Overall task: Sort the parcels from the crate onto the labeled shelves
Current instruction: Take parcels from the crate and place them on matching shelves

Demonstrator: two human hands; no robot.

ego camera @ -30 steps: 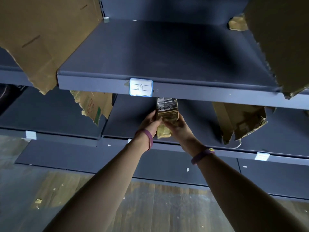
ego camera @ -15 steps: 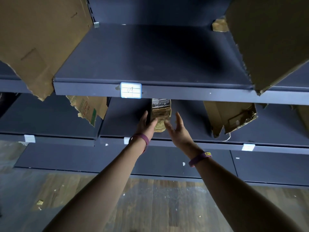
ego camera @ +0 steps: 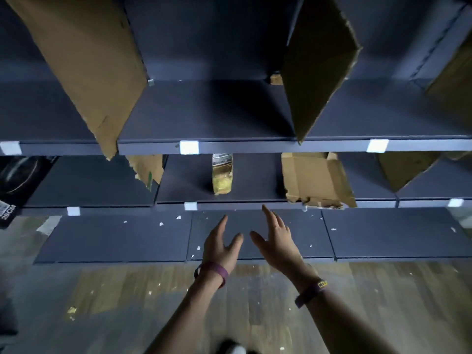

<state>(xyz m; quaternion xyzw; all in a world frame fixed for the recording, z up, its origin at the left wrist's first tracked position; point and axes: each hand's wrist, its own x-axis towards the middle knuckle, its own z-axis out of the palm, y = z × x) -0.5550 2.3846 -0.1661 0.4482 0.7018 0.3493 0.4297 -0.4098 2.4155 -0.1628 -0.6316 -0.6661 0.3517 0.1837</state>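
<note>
A small yellowish padded parcel (ego camera: 222, 175) with a printed label on top stands upright on the middle shelf (ego camera: 255, 198), its upper end hidden behind the shelf edge above. My left hand (ego camera: 221, 247) and my right hand (ego camera: 277, 241) hover below and in front of that shelf, apart from the parcel, fingers spread, both holding nothing. Each wrist wears a purple band. White label tags (ego camera: 189, 147) sit on the shelf edges. The crate is out of view.
Brown cardboard dividers split the dark shelves: a large one at upper left (ego camera: 84, 62), one at upper right (ego camera: 316, 65), a torn one (ego camera: 314, 180) right of the parcel. A low dark shelf (ego camera: 115, 236) lies under my hands; the wooden floor (ego camera: 127, 302) is littered with scraps.
Both hands let go of the parcel and drew back and down from the middle shelf. The parcel stays standing on the shelf. The view has pulled back and tilted.
</note>
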